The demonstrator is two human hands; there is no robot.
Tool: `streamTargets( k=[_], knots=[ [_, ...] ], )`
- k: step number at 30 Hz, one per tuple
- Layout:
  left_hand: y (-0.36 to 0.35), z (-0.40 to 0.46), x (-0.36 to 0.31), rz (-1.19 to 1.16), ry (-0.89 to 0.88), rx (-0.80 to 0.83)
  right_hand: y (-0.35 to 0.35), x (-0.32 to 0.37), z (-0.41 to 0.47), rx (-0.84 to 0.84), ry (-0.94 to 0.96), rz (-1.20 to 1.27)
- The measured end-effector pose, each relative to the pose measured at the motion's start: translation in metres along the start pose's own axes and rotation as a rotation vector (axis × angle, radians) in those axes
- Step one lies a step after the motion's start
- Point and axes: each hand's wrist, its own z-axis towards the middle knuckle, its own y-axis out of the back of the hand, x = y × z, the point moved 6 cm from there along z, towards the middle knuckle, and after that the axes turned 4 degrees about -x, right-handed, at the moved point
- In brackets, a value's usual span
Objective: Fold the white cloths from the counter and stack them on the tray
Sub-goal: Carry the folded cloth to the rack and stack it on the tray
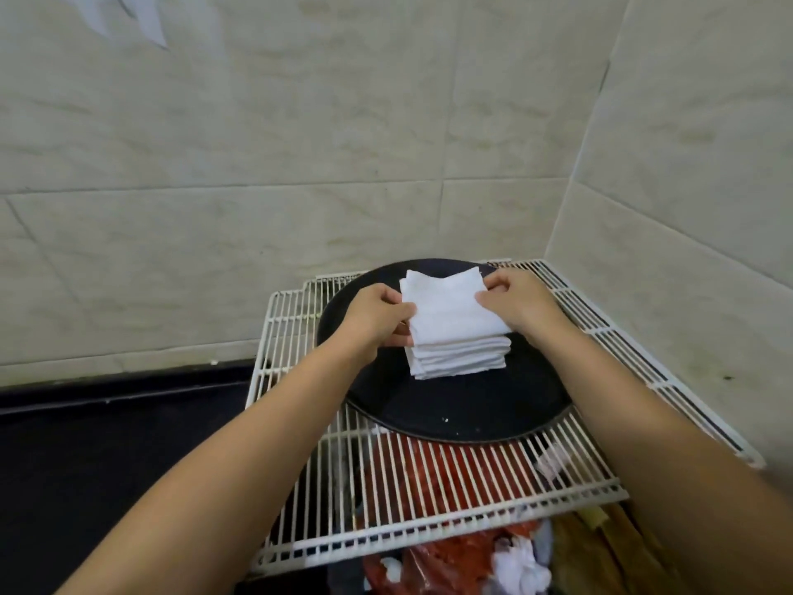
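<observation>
Kitchen corner, likely domestic: pale marbled wall tiles (pixel 300 143), dark stone bench (pixel 107 444), white wire rack (pixel 429 508) carrying a round black tray (pixel 472 414).

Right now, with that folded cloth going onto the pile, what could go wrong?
The top cloth sits skewed on the stack of cloths, so letting go may leave the pile uneven or leaning. Left hand and right hand pinch opposite edges; uneven release could unfold it. The black tray shows white specks that might soil cloths.

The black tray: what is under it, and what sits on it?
The black tray rests on a white wire rack. On it sits a stack of folded white cloths. Red items show through the rack; anything directly beneath the tray is hidden.
</observation>
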Motion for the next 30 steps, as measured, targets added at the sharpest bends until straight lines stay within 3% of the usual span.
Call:
streamTargets(
  k=[8,11,14,18,24,30],
  knots=[
    [0.004,-0.012,0.004,0.046,0.024,0.008,0.009,-0.005,-0.013,-0.033,-0.054,0.004],
    [0.033,-0.029,-0.007,0.052,-0.035,-0.034,0.028,0.030,-0.029,-0.163,0.033,-0.030],
    [0.084,-0.061,-0.014,0.066,-0.107,-0.097,0.018,0.087,-0.057,-0.182,0.175,-0.038],
    [0.173,-0.121,-0.005,0.099,-0.161,-0.181,-0.055,0.165,-0.116,-0.048,0.351,-0.018],
    [0.352,-0.238,0.061,0.227,-0.142,-0.420,-0.220,0.251,-0.254,0.206,0.577,-0.088],
    [0.523,-0.385,0.167,0.440,0.045,-0.697,-0.381,0.315,-0.431,0.509,0.804,-0.178]
  ],
)
